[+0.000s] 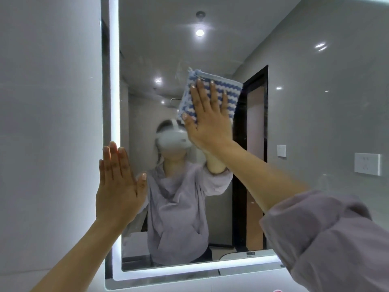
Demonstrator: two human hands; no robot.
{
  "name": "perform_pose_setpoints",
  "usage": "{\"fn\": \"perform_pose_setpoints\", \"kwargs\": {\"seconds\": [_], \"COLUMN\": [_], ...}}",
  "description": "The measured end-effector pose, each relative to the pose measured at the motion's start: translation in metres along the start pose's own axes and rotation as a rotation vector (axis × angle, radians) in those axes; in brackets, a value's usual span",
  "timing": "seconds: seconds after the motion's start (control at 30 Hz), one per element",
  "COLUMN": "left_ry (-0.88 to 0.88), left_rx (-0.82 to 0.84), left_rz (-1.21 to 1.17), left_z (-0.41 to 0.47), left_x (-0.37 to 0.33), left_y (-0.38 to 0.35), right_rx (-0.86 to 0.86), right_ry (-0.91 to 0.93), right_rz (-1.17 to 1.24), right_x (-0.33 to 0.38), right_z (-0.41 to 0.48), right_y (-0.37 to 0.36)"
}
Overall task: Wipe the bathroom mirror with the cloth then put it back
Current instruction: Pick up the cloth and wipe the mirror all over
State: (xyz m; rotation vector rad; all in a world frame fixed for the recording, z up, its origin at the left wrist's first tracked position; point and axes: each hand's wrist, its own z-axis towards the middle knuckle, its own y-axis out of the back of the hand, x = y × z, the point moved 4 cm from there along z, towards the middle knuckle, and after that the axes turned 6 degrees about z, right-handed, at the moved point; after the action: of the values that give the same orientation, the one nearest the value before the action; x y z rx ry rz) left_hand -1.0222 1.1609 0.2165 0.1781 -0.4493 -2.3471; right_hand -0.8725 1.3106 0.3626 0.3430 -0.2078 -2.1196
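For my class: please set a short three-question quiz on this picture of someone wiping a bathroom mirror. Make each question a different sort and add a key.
1. True or false: the right hand presses the striped cloth against the mirror with straight fingers.
2. Multiple choice: where is the left hand?
A) on the cloth
B) flat against the mirror's lit left edge
C) hanging out of view
3. Fill in the gap: the cloth's stripes are white and ____.

Key: 1 true; 2 B; 3 blue.
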Motion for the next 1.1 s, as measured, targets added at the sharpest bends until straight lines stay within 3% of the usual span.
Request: {"fn": "perform_pose_setpoints", "kwargs": {"seconds": [0.53,0.83,1.1], "left_ry": [0.041,0.036,0.014], "left_rx": [0.007,-0.016,-0.005], "left_rz": [-0.041,-0.041,-0.018], "left_z": [0.001,0.003,-0.002], "left_x": [0.000,-0.002,0.000], "left_y": [0.004,0.006,0.002], "right_rx": [0.164,0.175,0.068], "right_ry": [0.366,0.449,0.320], "right_rz": [-0.105,-0.102,-0.054], "right_x": [0.165,0.152,0.055], "right_z": [0.039,0.046,0.072], "right_y": [-0.029,-0.020,0.005]}}
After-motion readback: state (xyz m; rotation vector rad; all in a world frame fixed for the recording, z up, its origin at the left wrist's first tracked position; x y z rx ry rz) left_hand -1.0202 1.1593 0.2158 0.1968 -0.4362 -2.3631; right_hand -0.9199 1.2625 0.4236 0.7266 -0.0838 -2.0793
